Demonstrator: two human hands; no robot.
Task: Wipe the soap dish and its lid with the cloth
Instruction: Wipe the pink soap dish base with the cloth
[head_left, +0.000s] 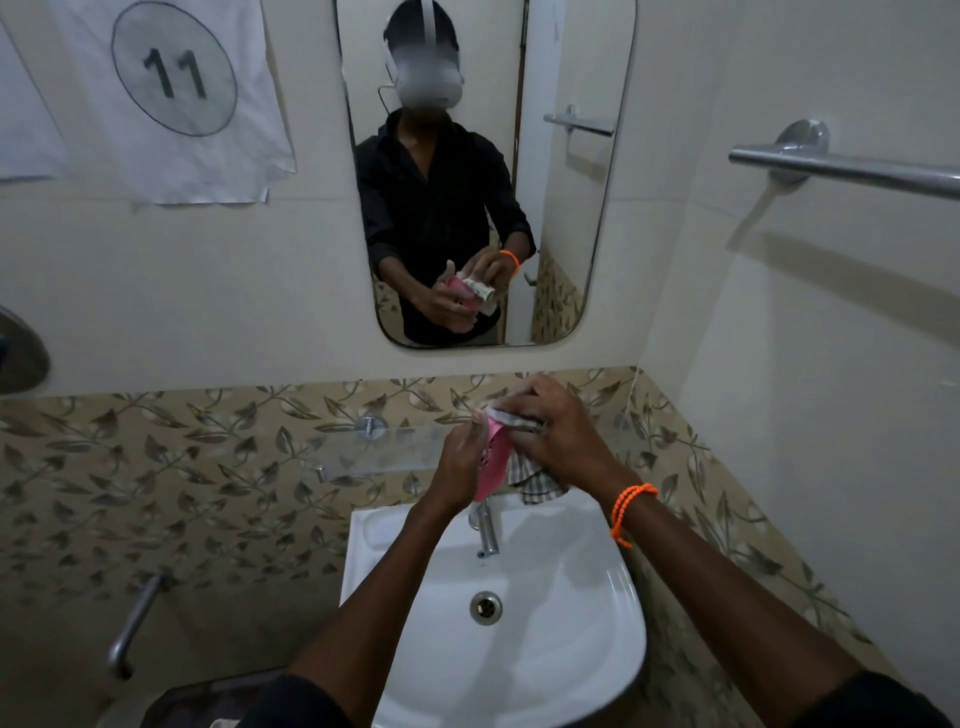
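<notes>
head | left hand (460, 462) grips soap dish (492, 457) | right hand (558, 431) presses cloth (524, 470)

Soap dish part (492, 457): pink plastic, perforated, held on edge above the basin; dish or lid cannot be told.
Cloth (524, 467): pale with dark checks, bunched against the pink piece, loose end hanging below.

Dim, flat indoor light; you get no hard glare. Towel bar (852, 169) throws a soft shadow down the right wall. Faint sheen on the sink (613, 613) rim. Your forearms read very dark. Wide-angle bend curves the mirror (597, 218) edges. Corners soften; centre stays fairly sharp.
</notes>
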